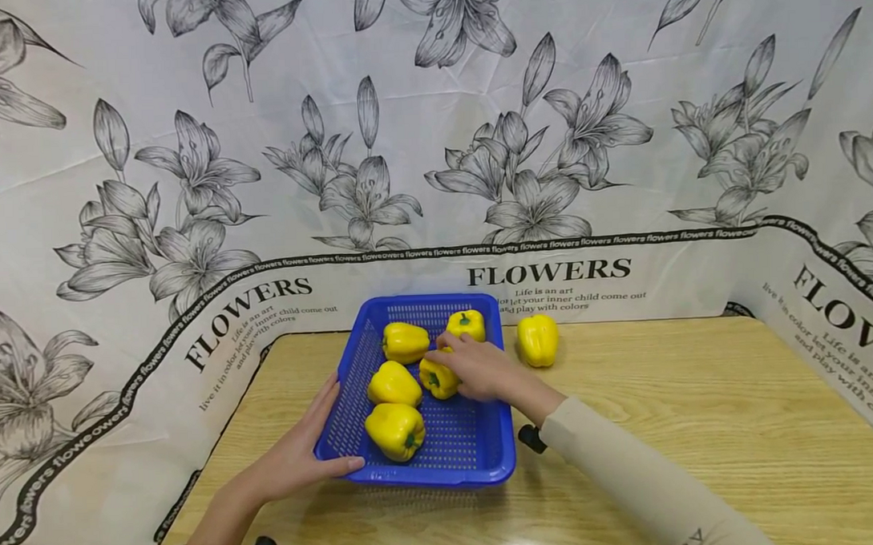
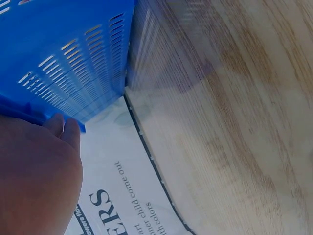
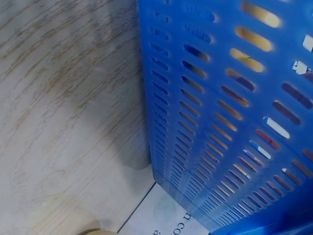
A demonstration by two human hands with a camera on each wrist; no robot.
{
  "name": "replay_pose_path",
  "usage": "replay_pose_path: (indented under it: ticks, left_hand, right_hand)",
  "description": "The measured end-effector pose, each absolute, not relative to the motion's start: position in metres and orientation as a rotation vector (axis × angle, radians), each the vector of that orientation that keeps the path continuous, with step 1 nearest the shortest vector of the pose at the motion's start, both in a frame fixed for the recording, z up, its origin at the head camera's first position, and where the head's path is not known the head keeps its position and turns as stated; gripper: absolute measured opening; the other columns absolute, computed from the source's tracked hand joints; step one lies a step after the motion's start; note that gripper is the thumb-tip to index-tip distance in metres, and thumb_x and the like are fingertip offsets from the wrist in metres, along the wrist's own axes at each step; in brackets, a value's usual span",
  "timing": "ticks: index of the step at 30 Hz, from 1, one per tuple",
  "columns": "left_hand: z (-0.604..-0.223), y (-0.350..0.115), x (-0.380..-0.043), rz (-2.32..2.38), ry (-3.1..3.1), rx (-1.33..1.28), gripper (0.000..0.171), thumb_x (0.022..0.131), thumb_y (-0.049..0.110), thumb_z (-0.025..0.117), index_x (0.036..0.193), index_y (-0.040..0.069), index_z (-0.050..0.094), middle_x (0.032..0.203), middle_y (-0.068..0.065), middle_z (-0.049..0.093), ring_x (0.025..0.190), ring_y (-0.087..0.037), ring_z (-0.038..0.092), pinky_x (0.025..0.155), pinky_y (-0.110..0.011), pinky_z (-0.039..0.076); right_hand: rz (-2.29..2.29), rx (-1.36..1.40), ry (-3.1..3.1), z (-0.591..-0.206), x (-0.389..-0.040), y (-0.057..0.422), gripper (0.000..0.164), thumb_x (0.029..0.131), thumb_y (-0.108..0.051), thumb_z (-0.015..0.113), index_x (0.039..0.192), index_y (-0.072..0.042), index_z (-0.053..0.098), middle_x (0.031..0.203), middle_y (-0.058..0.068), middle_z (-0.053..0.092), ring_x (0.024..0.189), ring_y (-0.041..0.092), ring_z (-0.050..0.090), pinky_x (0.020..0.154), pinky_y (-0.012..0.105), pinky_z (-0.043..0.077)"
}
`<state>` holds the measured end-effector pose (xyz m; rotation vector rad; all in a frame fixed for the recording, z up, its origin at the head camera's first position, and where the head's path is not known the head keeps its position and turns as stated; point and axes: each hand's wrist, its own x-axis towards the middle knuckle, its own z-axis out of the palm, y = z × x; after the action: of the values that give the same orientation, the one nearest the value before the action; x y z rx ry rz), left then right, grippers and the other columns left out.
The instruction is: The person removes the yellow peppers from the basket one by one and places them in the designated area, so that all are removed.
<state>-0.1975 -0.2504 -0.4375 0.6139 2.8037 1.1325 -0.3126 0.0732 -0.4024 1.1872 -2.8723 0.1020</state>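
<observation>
Your left hand (image 1: 299, 462) grips the blue basket (image 1: 436, 474), your right hand (image 1: 485, 370) bends over a yellow pepper (image 1: 435, 382), hold unclear; brace the basket, touch lightly.

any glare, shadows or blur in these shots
Head: a glare spot on the table at the bottom edge, big FLOWERS lettering legible; left wrist: the left hand looks dim and soft; right wrist: a soft shadow beside the basket.
</observation>
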Motion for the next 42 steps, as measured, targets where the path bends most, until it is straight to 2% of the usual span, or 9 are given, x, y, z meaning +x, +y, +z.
replay_pose_path:
  ticks: [4,7,11,22,29,32,36,39,42]
  left_hand:
    - [-0.436,-0.251,-0.198,1.135,2.806,0.625,0.113,0.087,0.043,0.080,0.166,0.018,0.003,0.172,0.000,-0.008,0.156,-0.038,0.004,0.117,-0.068,0.019]
    - [-0.436,-0.251,-0.198,1.125,2.809,0.628,0.114,0.087,0.044,0.080,0.166,0.017,0.003,0.172,-0.001,-0.008,0.156,-0.039,0.005,0.117,-0.069,0.019]
    - [-0.437,-0.251,-0.198,1.125,2.805,0.611,0.114,0.087,0.045,0.080,0.167,0.018,0.003,0.172,0.000,-0.007,0.156,-0.037,0.005,0.118,-0.066,0.019]
    - [-0.438,-0.250,-0.195,1.151,2.785,0.594,0.113,0.088,0.043,0.079,0.166,0.020,0.002,0.172,-0.001,-0.007,0.156,-0.038,0.005,0.117,-0.069,0.019]
    - [-0.437,-0.250,-0.196,1.142,2.798,0.599,0.113,0.087,0.044,0.080,0.167,0.021,0.004,0.172,0.000,-0.006,0.156,-0.038,0.006,0.117,-0.069,0.020]
    - [-0.437,-0.250,-0.197,1.132,2.802,0.585,0.113,0.087,0.045,0.080,0.167,0.022,0.004,0.172,0.002,-0.006,0.156,-0.036,0.007,0.118,-0.068,0.020]
    - [-0.437,-0.250,-0.197,1.135,2.796,0.579,0.113,0.086,0.046,0.080,0.167,0.021,0.004,0.172,0.001,-0.006,0.156,-0.036,0.007,0.118,-0.068,0.020]
    - [-0.438,-0.250,-0.197,1.143,2.792,0.580,0.113,0.087,0.045,0.080,0.167,0.021,0.004,0.172,0.000,-0.006,0.156,-0.036,0.006,0.118,-0.068,0.020]
    - [-0.439,-0.250,-0.198,1.150,2.792,0.591,0.113,0.087,0.044,0.080,0.167,0.020,0.004,0.172,-0.001,-0.006,0.156,-0.037,0.006,0.117,-0.069,0.020]
  right_hand:
    - [0.083,1.171,-2.869,-0.401,-0.313,0.072,0.064,0.089,-0.010,0.077,0.148,-0.021,0.055,0.149,0.008,0.048,0.130,0.030,0.050,0.080,0.040,0.056]
    - [0.099,1.172,-2.879,-0.401,-0.313,0.072,0.062,0.089,-0.012,0.079,0.146,-0.019,0.056,0.149,0.006,0.051,0.135,0.028,0.050,0.090,0.044,0.056]
    - [0.152,1.172,-2.879,-0.404,-0.313,0.073,0.056,0.088,-0.016,0.082,0.138,-0.017,0.059,0.139,0.005,0.060,0.127,0.025,0.057,0.096,0.047,0.054]
    - [0.348,1.129,-2.926,-0.404,-0.312,0.077,0.062,0.089,-0.041,0.080,0.142,-0.019,0.057,0.121,0.003,0.065,0.104,0.022,0.062,0.084,0.046,0.051]
    - [0.610,1.106,-2.905,-0.404,-0.317,0.080,0.065,0.089,-0.043,0.079,0.144,-0.017,0.056,0.140,0.005,0.062,0.126,0.028,0.059,0.102,0.057,0.046]
    - [0.733,1.110,-2.870,-0.403,-0.318,0.082,0.065,0.089,-0.044,0.080,0.143,-0.017,0.057,0.139,0.003,0.063,0.125,0.026,0.059,0.104,0.055,0.045]
    - [0.905,1.107,-2.808,-0.403,-0.319,0.084,0.065,0.087,-0.043,0.081,0.141,-0.016,0.058,0.129,0.002,0.067,0.116,0.022,0.063,0.099,0.047,0.050]
    - [1.073,1.097,-2.773,-0.404,-0.321,0.086,0.065,0.088,-0.040,0.082,0.142,-0.014,0.057,0.128,0.006,0.067,0.114,0.024,0.064,0.098,0.045,0.052]
    - [1.275,1.095,-2.717,-0.405,-0.323,0.088,0.062,0.090,-0.035,0.081,0.142,-0.012,0.057,0.131,0.010,0.066,0.117,0.029,0.064,0.099,0.047,0.054]
